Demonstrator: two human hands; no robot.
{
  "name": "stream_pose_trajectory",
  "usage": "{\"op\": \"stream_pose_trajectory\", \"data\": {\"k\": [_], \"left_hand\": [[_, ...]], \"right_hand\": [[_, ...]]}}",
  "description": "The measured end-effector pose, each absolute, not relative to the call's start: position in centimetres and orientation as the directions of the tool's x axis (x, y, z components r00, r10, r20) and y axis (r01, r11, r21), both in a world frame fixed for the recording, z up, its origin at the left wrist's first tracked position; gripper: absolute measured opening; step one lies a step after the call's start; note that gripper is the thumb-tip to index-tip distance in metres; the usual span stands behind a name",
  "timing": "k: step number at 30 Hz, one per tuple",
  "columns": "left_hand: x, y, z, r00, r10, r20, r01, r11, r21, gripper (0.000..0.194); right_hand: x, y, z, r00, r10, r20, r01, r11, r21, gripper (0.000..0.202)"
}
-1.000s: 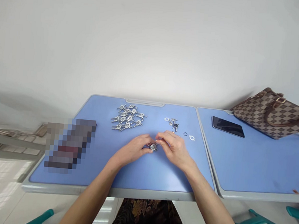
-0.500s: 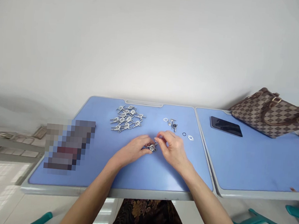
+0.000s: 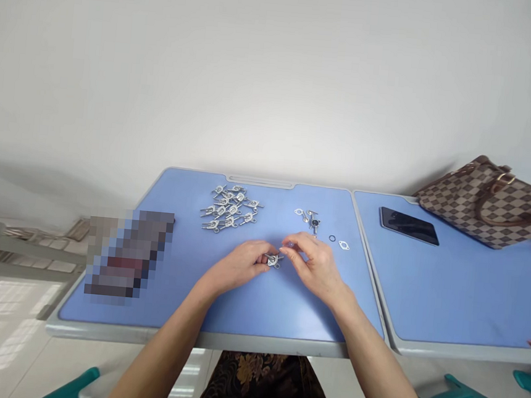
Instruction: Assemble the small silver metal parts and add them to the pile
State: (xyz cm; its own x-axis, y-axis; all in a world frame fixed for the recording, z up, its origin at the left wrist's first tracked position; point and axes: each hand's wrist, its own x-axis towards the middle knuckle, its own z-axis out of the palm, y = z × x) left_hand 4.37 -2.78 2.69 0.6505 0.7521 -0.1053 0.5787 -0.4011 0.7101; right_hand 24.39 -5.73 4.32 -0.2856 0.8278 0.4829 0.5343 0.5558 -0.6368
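Far left there's a bit of green stool (image 3: 77,386) poking up below the front edge of my blue desk (image 3: 236,320). On the left side of the desktop there's a dark thing (image 3: 128,255), but it's all pixelated so I can't tell what it is. Next along, toward the back, is a loose pile of little metal fittings (image 3: 233,210), lying flat and packed close together, some touching.

My left hand (image 3: 241,262) is closed, thumb and fingers pinching one more metal fitting of the same sort, the single fitting (image 3: 273,260) in front of me near the middle of the desk. My lap, in dark patterned cloth (image 3: 263,378), is right below. My right hand (image 3: 313,262) is just beside that fitting, thumb and fingertips drawn together; honestly can't tell if there's something tiny between them.

Behind that hand sits a small bunch of loose metal bits (image 3: 315,224), then a dark ring (image 3: 332,241) and a flat pale plate (image 3: 347,247) with a hole in it. Over on the next desk (image 3: 452,302): a black phone (image 3: 409,226), then a brown checked handbag (image 3: 492,209) against the wall.
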Motion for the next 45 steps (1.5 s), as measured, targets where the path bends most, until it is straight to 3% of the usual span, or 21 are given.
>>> {"op": "stream_pose_trajectory", "data": {"k": [7,14,28,36,45], "left_hand": [[4.1,-2.8,2.6,0.559,0.826,-0.071,0.674,-0.402,0.620,0.002],[4.0,-2.9,2.5,0.606,0.794,-0.041,0.660,-0.473,0.583,0.009],[4.3,-3.3,2.8,0.611,0.791,-0.032,0.634,-0.465,0.618,0.008],[4.3,-2.8,2.3,0.636,0.772,0.009,0.602,-0.503,0.620,0.012],[4.5,-2.8,2.2,0.623,0.782,0.017,0.606,-0.496,0.622,0.007]], "right_hand": [[24.5,-5.8,4.6,-0.344,0.805,0.484,0.516,0.592,-0.619,0.010],[24.4,-5.8,4.5,-0.339,0.818,0.464,0.539,0.574,-0.616,0.009],[24.2,-6.0,4.1,-0.295,0.831,0.471,0.587,0.547,-0.597,0.008],[23.9,-5.7,4.1,-0.337,0.784,0.521,0.556,0.612,-0.562,0.015],[22.7,-5.5,3.6,-0.169,0.829,0.532,0.589,0.518,-0.620,0.011]]}}
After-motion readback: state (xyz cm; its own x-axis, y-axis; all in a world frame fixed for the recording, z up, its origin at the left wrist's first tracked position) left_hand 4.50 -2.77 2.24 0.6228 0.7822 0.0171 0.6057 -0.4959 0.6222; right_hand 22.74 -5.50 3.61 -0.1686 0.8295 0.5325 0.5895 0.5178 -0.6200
